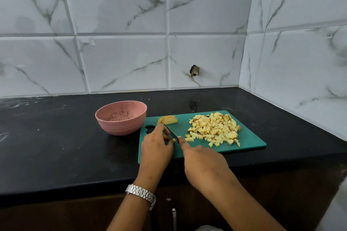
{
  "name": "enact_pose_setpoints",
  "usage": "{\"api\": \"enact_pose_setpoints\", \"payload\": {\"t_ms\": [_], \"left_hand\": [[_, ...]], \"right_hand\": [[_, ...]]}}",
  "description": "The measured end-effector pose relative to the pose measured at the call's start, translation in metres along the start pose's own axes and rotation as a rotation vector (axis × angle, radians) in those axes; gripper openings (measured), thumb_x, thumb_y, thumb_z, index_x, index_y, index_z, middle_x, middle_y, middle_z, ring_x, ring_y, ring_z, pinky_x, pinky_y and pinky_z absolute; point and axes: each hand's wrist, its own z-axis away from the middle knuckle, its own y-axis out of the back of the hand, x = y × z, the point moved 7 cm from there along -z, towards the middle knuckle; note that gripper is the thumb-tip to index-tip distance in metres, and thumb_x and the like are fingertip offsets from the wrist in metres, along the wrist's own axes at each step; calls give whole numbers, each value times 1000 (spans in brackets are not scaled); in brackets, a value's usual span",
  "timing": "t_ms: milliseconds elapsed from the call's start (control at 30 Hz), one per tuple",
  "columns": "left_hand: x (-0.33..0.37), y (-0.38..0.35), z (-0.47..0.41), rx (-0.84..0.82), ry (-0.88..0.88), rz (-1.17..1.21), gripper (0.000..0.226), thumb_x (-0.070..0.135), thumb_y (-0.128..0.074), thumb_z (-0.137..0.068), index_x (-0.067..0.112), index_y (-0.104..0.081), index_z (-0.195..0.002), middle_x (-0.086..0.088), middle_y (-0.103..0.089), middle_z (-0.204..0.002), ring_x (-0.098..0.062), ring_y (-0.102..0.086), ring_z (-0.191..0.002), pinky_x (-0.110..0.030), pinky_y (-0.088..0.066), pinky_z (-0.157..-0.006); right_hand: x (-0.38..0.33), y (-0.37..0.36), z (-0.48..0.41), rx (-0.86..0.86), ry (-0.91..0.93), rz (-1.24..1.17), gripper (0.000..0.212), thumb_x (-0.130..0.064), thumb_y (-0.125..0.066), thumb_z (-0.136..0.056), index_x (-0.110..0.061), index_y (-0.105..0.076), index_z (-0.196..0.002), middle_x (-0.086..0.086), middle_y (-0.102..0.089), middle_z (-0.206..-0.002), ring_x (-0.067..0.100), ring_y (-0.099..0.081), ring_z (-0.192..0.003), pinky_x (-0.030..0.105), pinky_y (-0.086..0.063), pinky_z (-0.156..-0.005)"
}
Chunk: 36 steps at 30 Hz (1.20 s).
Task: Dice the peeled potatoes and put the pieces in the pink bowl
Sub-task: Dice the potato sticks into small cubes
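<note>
A teal cutting board (pixel 249 142) lies on the black counter. A heap of diced potato (pixel 216 129) covers its right half. A stack of potato slices (pixel 168 119) sits at the board's far left corner. My left hand (pixel 156 146) pinches a small potato piece (pixel 175 140) near the board's left side. My right hand (pixel 204 163) grips a knife (pixel 171 132), index finger along the spine, with the blade against that piece. The pink bowl (pixel 121 118) stands just left of the board and holds no potato.
White marble-look tiles form the back wall and the right side wall, meeting in a corner at the far right. The counter's front edge (pixel 75 187) runs below the board. A metal watch (pixel 140 193) is on my left wrist.
</note>
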Motion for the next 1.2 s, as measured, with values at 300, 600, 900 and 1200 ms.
{"api": "enact_pose_setpoints", "payload": {"t_ms": [300, 600, 900, 1200], "left_hand": [[-2, -1, 1, -14, 13, 14, 19, 18, -66, -84, 21, -53, -97, 7, -65, -92, -8, -57, -84, -14, -39, -65], [-1, -13, -3, -122, -38, -48, 24, 31, -59, -91, 29, -60, -115, 12, -61, -112, -4, -47, -99, -21, -40, -85], [0, -16, -3, -108, -67, -123, 25, 42, -57, -91, 28, -64, -111, 10, -59, -110, -8, -44, -102, -19, -31, -83], [1, -10, -3, -40, -33, -158, 19, 35, -60, -91, 27, -68, -106, 7, -64, -106, -10, -54, -99, -26, -43, -86]], "right_hand": [[-8, -2, -9, 29, -3, 72, 77, -11, -43, -101, -31, 5, -158, 10, -55, -124, 26, -56, -109, 35, -40, -73], [37, 19, 7, 214, 87, -98, 52, -33, -26, -108, -43, -7, -155, -1, -54, -100, 13, -51, -80, 33, -43, -67], [43, 4, 13, 185, 106, -91, 52, -37, -29, -107, -47, -10, -154, -3, -56, -102, 12, -53, -83, 31, -46, -71], [24, -3, 5, 155, 19, 93, 76, -9, -40, -102, -35, 7, -157, 0, -39, -79, 13, -41, -66, 31, -38, -61]]}}
